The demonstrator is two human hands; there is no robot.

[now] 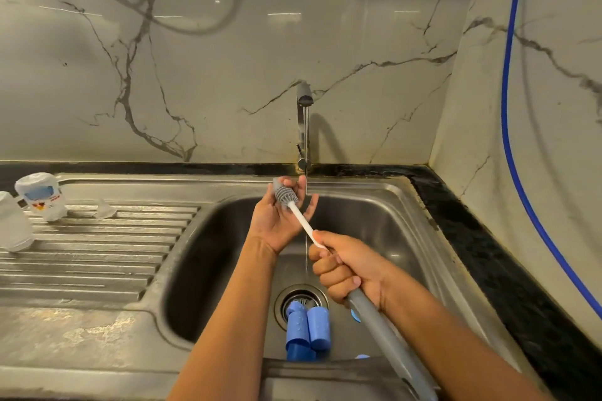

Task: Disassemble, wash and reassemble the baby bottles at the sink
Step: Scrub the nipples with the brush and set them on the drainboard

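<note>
My right hand grips the grey and white handle of a bottle brush over the steel sink. Its grey bristled head lies in the palm of my left hand, whose fingers are spread, right beside the thin stream of water from the tap. Blue bottle parts lie over the drain on the sink floor. On the draining board at left stand an upturned clear bottle with a printed label, another upturned clear piece and a clear teat.
The ribbed steel draining board fills the left side. A black stone counter edge runs round the sink's back and right. A blue hose hangs down the marble wall at right, and cables hang at top left.
</note>
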